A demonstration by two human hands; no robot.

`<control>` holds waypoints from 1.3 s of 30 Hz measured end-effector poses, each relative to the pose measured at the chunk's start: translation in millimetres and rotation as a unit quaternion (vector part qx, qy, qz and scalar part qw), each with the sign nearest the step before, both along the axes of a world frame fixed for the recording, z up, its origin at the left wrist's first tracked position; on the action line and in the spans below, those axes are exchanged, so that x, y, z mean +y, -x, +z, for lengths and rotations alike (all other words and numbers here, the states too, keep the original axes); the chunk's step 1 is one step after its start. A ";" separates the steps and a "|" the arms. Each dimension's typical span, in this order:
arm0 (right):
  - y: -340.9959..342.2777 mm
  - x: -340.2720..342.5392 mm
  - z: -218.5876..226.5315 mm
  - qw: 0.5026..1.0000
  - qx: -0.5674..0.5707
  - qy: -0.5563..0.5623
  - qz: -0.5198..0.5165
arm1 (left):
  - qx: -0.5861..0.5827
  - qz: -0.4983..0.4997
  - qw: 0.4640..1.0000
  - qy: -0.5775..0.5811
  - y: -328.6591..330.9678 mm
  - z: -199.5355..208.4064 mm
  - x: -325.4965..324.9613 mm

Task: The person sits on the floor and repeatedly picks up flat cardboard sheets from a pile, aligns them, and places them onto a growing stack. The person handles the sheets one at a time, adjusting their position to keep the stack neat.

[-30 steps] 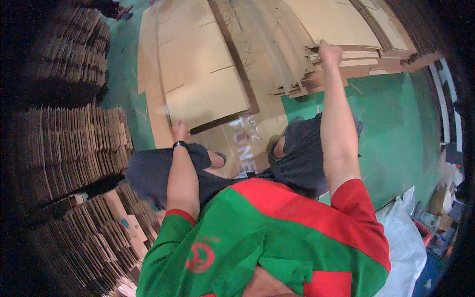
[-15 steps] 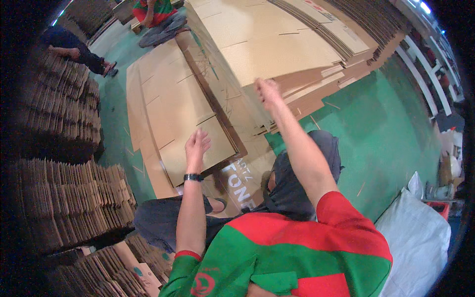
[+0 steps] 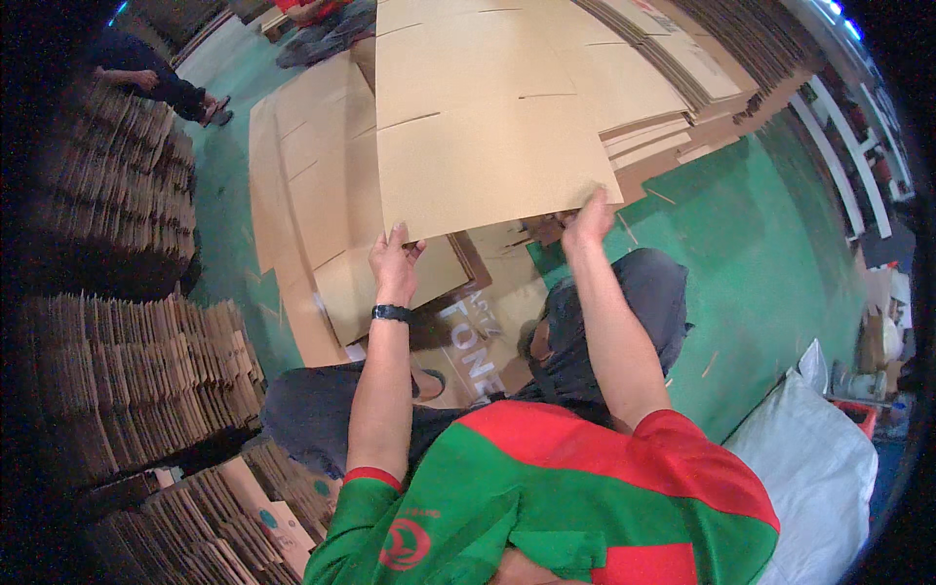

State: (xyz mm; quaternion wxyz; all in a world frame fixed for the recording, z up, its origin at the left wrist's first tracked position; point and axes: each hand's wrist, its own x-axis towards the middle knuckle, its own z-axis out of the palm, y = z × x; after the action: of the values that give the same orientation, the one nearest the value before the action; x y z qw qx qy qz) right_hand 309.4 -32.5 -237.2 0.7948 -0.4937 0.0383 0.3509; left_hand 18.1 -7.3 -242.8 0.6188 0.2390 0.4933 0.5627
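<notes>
A large slotted cardboard sheet (image 3: 468,156) is lifted in front of me, its near edge raised over the floor between two stacks. My left hand (image 3: 393,268), with a black band at the wrist, is closed on the sheet's near left corner. At the near right corner, my right hand (image 3: 591,222) grips the edge, some of its fingers hidden beneath. Under the sheet's left side lies a lower stack of cardboard sheets (image 3: 341,292), partly covered. The taller stack of cardboard (image 3: 697,68) is behind and to the right.
Bundles of upright cardboard pieces (image 3: 146,380) line the left side. A white sack (image 3: 819,468) lies at the lower right on the green floor (image 3: 751,263). Printed cardboard (image 3: 468,341) is spread between my legs. Two other people (image 3: 161,93) are at the far left and top.
Both hands have taken hold of a cardboard sheet from the right stack. It has shifted left and toward me; my right hand has come lower and nearer.
</notes>
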 end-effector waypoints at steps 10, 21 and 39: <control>40.1 -9.7 -21.5 0.994 -0.020 0.059 0.094 | 0.038 0.050 0.998 0.002 75.4 -35.4 -50.8; 118.2 -8.0 -51.8 0.919 -0.090 0.093 0.371 | 0.017 0.405 0.909 0.101 138.3 -74.5 -75.5; 138.1 19.0 -116.7 0.831 -0.099 0.150 0.527 | -0.074 0.378 0.913 0.137 204.5 -169.1 -67.0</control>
State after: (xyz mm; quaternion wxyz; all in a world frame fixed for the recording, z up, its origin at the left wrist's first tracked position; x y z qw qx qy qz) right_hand 171.3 -13.5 -353.9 0.4052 -0.5846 -0.2538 0.6555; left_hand -186.4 -74.3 -412.0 0.4212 -0.0944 0.5720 0.6975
